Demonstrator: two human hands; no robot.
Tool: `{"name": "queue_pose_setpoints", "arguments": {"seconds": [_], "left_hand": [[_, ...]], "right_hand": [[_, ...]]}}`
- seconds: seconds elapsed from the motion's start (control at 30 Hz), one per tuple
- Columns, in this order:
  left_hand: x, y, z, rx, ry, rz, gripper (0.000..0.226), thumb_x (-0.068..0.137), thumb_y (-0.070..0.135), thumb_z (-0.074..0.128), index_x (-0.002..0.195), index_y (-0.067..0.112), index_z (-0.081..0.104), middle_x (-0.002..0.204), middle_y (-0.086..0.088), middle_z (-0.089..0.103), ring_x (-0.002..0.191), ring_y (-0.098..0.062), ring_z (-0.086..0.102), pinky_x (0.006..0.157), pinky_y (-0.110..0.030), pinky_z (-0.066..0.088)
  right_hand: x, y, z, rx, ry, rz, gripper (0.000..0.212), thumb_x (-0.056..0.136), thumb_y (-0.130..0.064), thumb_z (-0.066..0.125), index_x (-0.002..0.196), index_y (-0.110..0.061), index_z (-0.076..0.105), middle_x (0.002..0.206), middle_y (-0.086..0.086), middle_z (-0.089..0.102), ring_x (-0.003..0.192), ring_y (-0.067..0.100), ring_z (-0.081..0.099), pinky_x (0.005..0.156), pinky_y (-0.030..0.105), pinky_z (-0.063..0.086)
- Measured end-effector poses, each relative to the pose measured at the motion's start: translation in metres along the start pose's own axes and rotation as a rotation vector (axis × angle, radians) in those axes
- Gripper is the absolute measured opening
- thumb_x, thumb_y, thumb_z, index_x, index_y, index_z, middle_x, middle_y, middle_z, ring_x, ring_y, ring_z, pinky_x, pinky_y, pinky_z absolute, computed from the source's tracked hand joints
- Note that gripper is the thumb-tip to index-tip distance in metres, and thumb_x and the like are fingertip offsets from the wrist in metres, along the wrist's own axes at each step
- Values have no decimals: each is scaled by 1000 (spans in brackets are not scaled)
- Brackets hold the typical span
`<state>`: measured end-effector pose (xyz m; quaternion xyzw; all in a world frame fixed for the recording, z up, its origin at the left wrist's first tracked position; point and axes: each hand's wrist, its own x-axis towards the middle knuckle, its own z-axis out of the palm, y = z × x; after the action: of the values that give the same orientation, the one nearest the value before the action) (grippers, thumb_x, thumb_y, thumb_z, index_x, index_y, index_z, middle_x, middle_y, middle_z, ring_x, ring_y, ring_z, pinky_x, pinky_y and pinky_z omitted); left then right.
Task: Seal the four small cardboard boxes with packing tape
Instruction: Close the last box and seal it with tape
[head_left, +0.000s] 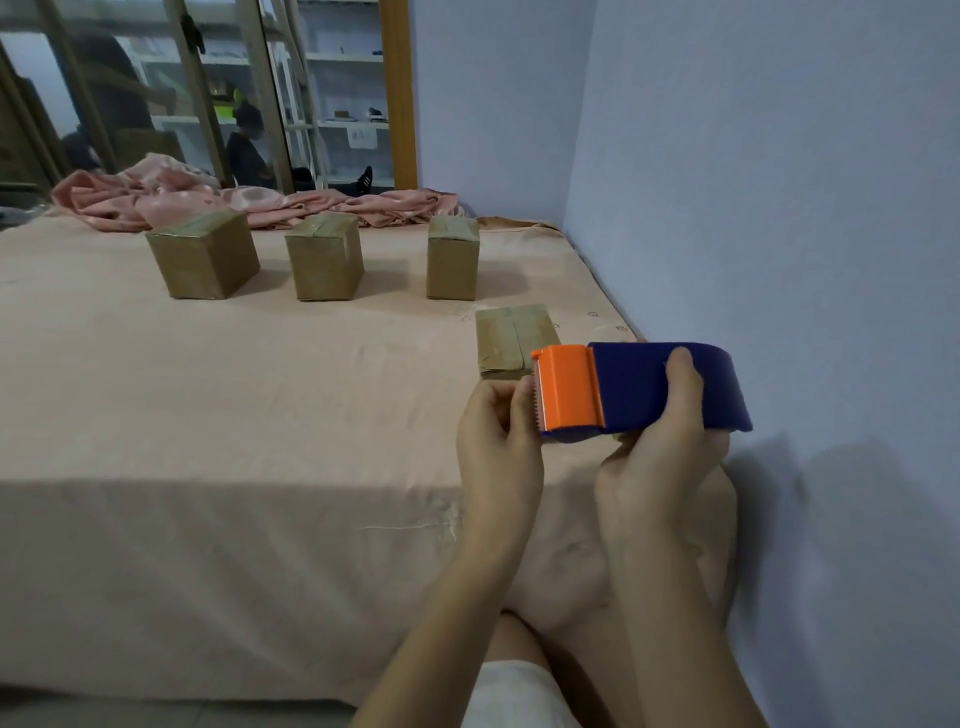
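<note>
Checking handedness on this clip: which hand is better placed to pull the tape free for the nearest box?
Left. The left hand already pinches at the tape dispenser cutter end, while the right hand grips its blue body.

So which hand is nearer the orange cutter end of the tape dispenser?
Left. The left hand pinches right at the orange cutter end; the right hand grips the blue body behind it.

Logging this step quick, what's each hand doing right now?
Left hand: pinching at the orange cutter end of the tape dispenser.
Right hand: gripping the dispenser's blue body.
</note>
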<state>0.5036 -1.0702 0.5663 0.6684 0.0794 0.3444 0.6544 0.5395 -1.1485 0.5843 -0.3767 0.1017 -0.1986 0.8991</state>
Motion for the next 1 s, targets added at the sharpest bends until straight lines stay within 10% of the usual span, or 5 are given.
{"name": "queue_pose_setpoints", "arguments": {"seconds": [0.47, 1.0], "left_hand": [[-18, 10, -33, 404, 171, 278, 12, 94, 21, 52, 83, 17, 53, 60, 12, 52, 62, -6, 53, 50, -20, 40], [70, -13, -49, 417, -54, -49, 25, 93, 32, 54, 75, 17, 61, 52, 14, 63, 46, -1, 52, 57, -33, 46]], "right_hand": [[14, -20, 6, 1, -76, 31, 44, 80, -19, 67, 119, -4, 53, 88, 5, 70, 67, 14, 69, 54, 26, 53], [32, -7, 44, -438, -284, -454, 33, 84, -20, 68, 96, -32, 39, 92, -19, 55, 80, -11, 60, 56, 9, 48]]}}
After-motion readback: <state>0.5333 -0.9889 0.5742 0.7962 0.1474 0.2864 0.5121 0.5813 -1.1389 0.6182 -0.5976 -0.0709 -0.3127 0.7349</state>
